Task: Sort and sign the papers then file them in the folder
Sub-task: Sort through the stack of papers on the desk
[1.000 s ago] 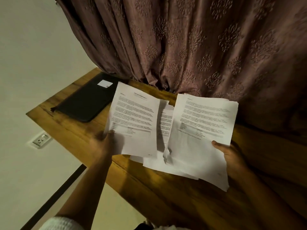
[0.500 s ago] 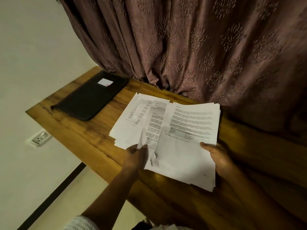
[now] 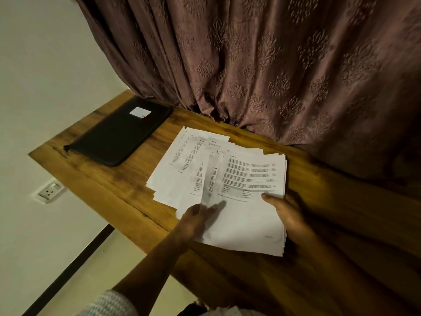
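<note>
Papers (image 3: 239, 179) are lying in two groups on the wooden table (image 3: 102, 185) in the head view. A fanned pile (image 3: 182, 169) is resting flat on the side nearer the folder, and a thicker stack (image 3: 250, 222) is being held just beside it, overlapping its edge. The right hand (image 3: 287, 213) is gripping that stack by its right side, thumb pressing on the printed face and fingers hidden beneath, probably to hold the pages squared and readable while single ones are being peeled off. The left hand (image 3: 196, 221) is blurred, but it appears to be pinching the lower edge of a single sheet (image 3: 209, 179) that is standing curled between stack and pile, likely crossing over as part of the sorting. The black zip folder (image 3: 118, 135) is lying shut near the table's far left corner, well apart from the papers and seemingly parked there until filing. No pen is showing, so signing is looking not yet begun.
</note>
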